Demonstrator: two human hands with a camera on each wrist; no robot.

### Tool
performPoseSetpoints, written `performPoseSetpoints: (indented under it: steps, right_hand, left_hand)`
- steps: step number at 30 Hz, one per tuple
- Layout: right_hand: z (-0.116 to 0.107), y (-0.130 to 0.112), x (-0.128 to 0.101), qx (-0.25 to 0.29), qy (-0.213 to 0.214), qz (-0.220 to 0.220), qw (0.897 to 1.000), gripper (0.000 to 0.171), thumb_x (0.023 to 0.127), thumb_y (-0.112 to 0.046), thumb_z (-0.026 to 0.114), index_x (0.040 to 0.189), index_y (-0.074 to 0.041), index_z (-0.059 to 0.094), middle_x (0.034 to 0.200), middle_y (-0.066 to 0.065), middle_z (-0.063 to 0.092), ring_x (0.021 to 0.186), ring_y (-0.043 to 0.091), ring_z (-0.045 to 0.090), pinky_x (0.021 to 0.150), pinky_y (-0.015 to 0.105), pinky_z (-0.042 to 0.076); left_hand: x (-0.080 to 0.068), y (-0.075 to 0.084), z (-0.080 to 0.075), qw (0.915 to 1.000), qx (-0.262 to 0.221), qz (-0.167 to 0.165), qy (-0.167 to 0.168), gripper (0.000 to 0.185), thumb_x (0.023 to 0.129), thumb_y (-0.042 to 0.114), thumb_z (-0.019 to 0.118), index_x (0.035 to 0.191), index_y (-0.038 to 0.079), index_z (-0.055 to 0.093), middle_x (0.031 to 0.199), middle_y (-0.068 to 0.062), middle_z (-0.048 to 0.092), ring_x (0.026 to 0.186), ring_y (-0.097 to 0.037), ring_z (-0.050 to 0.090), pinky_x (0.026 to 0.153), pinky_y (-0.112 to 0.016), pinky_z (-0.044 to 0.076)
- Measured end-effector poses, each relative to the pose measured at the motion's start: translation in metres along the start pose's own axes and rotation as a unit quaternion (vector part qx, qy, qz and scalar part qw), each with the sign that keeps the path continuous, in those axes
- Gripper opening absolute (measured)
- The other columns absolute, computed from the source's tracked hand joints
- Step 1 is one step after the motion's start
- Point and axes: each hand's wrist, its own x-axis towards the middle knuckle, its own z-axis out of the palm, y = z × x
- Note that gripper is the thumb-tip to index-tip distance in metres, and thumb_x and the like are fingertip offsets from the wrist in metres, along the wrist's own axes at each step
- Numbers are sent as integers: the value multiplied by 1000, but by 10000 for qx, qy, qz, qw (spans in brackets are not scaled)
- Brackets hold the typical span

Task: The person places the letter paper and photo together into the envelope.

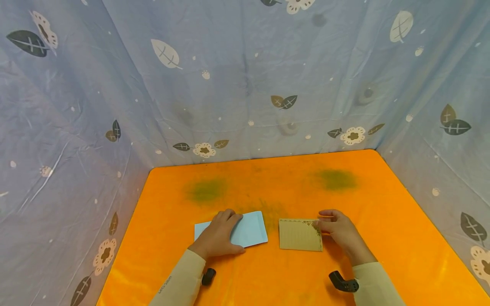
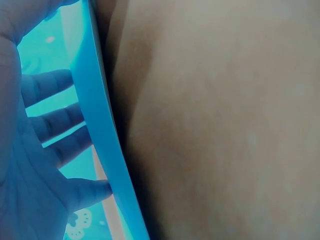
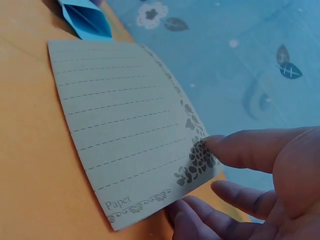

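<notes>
A light blue envelope (image 1: 252,229) lies near the middle of the orange table. Over its left part my left hand (image 1: 217,236) grips it across the width, thumb at the near edge and fingers at the far one. In the right wrist view, the mouth of the envelope (image 3: 92,22) gapes toward the card. My right hand (image 1: 342,233) pinches the right side of a tan lined note card (image 1: 298,237), thumb on top and fingers beneath. Dark floral print and the word "Paper" mark this card (image 3: 117,115), which stands tilted in the right wrist view.
The orange tabletop (image 1: 264,182) has two greenish smudges toward the back. Blue curtains (image 1: 237,85) with leaf and flower prints enclose the table at the back and both sides. Black wrist-worn pieces (image 1: 343,282) sit by both sleeves.
</notes>
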Motion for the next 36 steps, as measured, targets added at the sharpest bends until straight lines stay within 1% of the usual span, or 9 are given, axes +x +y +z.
performPoseSetpoints:
  steps: [3, 5, 9, 13, 16, 21, 26, 30, 36]
  right_hand:
    - [1, -1, 1, -130, 38, -56, 9999, 61, 107, -19, 73, 154, 9, 45, 141, 27, 57, 114, 36, 68, 98, 51, 56]
    - [1, -1, 2, -189, 63, -91, 9998, 59, 107, -18, 73, 152, 10, 47, 139, 27, 59, 113, 35, 67, 97, 49, 56]
    - [3, -1, 5, -212, 130, -120, 9996, 55, 106, -13, 73, 149, 11, 49, 133, 24, 60, 108, 33, 65, 88, 43, 56]
    - [4, -3, 7, -222, 196, -68, 9995, 51, 106, -8, 71, 149, 9, 49, 125, 19, 61, 101, 31, 62, 79, 42, 53]
    - [4, -3, 6, -170, 190, -94, 9996, 51, 106, -5, 71, 149, 10, 48, 119, 18, 60, 98, 31, 63, 80, 42, 55]
    - [5, -2, 5, -179, 180, -87, 9996, 53, 103, -4, 75, 148, 10, 50, 123, 20, 59, 103, 31, 63, 85, 39, 57]
    - [9, 3, 3, -272, 87, 42, 9996, 56, 100, -6, 80, 147, 9, 53, 128, 21, 60, 105, 31, 63, 83, 41, 57]
    - [11, 5, 2, -349, 64, 57, 9994, 56, 98, -5, 81, 146, 8, 55, 118, 18, 64, 96, 31, 64, 78, 41, 55]
    - [13, 6, 2, -479, -28, 7, 9988, 50, 98, -2, 78, 143, 9, 59, 102, 13, 60, 87, 28, 55, 73, 38, 48]
  left_hand:
    - [1, 0, 0, 10000, 15, -1, 3, 97, 84, 56, 93, 160, 11, 52, 147, -8, 51, 132, -30, 49, 102, -48, 52]
    - [3, 0, -1, 10000, 26, -13, -7, 98, 83, 57, 93, 160, 12, 52, 147, -7, 51, 132, -29, 48, 101, -48, 52]
    - [4, 0, -1, 10000, 27, -39, -17, 98, 83, 58, 92, 161, 13, 52, 147, -5, 50, 132, -28, 48, 101, -47, 53]
    - [5, 0, -3, 10000, -11, -43, -36, 99, 83, 59, 92, 161, 13, 52, 147, -6, 50, 132, -28, 48, 101, -47, 52]
    - [6, 1, -3, 10000, -19, -61, -75, 99, 83, 59, 92, 161, 12, 51, 148, -7, 50, 132, -29, 48, 102, -48, 52]
    - [5, 0, -1, 9999, -118, -22, -44, 98, 84, 58, 92, 160, 11, 53, 146, -7, 50, 130, -29, 48, 101, -49, 52]
    - [2, 0, 2, 9999, -137, -46, -51, 97, 83, 58, 92, 159, 11, 54, 147, -8, 50, 130, -29, 48, 101, -49, 51]
    - [0, -1, 3, 9998, -115, -103, -83, 98, 83, 60, 91, 160, 13, 53, 148, -7, 50, 130, -28, 48, 102, -47, 51]
    - [0, -1, 3, 9998, -116, -128, -80, 98, 84, 61, 90, 160, 13, 53, 147, -5, 50, 131, -27, 48, 102, -46, 51]
